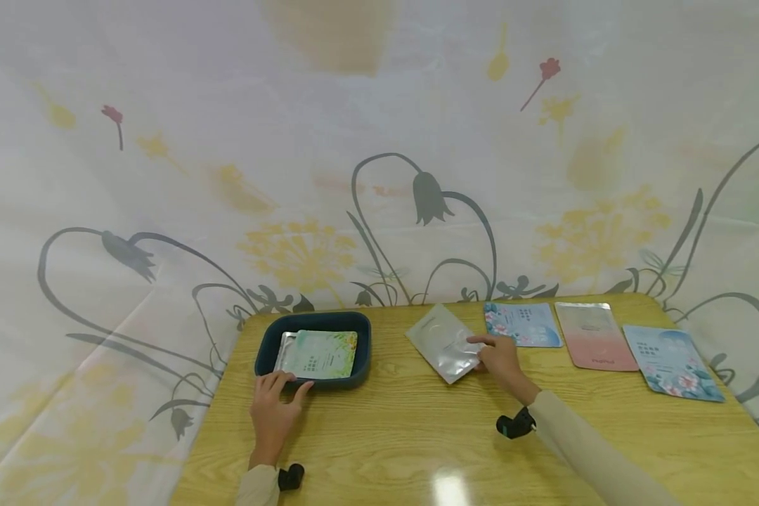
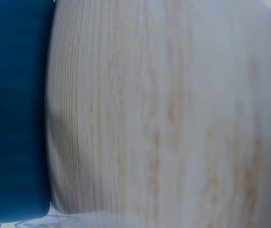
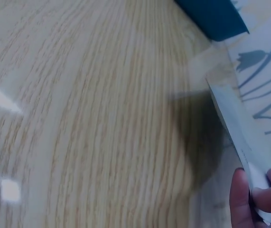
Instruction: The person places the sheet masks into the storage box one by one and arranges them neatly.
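Observation:
My right hand pinches a pale silvery face mask packet by its lower right edge. In the right wrist view that packet is lifted off the table and seen nearly edge-on. At the near left side of a dark blue plastic bin, my left hand grips the rim, thumb spread to the right along the front wall. Inside lie a green floral mask packet and a silver one partly under it. Only the wall of the bin shows large in the left wrist view.
To the right on the wooden table lie a blue floral packet, a pink and silver packet and another blue floral packet. A patterned curtain hangs behind the table's far edge.

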`<state>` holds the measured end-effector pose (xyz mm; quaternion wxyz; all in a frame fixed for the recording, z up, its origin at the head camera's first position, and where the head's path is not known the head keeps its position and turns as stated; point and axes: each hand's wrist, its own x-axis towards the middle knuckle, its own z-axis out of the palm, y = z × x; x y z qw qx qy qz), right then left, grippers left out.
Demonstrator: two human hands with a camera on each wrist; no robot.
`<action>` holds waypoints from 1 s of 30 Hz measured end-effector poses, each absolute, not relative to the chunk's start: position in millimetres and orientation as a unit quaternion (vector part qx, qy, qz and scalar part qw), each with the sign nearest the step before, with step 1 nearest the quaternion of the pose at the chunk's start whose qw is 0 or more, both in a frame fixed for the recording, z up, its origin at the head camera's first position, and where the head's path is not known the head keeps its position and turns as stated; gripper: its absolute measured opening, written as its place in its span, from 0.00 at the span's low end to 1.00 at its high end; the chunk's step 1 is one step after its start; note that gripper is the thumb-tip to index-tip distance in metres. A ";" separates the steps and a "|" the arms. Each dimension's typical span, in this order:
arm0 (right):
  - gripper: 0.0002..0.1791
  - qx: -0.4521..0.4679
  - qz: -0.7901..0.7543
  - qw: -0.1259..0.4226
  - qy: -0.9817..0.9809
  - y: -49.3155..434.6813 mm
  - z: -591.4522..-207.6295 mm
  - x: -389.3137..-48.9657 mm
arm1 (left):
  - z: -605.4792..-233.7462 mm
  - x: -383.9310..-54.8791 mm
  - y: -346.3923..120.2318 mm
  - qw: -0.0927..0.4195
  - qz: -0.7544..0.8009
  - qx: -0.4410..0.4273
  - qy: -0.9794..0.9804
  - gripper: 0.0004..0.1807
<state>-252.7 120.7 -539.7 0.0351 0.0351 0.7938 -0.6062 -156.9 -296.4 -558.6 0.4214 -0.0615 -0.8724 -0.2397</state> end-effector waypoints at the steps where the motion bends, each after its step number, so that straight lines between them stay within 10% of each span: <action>1: 0.22 0.029 -0.607 0.036 0.793 120.0 -538.5 -253.3 | -558.6 -157.3 -296.4 0.423 -0.238 -0.062 -0.872 0.17; 30: 0.20 -0.035 -0.659 0.096 0.746 79.6 -495.2 -270.5 | -561.4 -156.0 -298.8 0.403 -0.247 -0.048 -0.880 0.18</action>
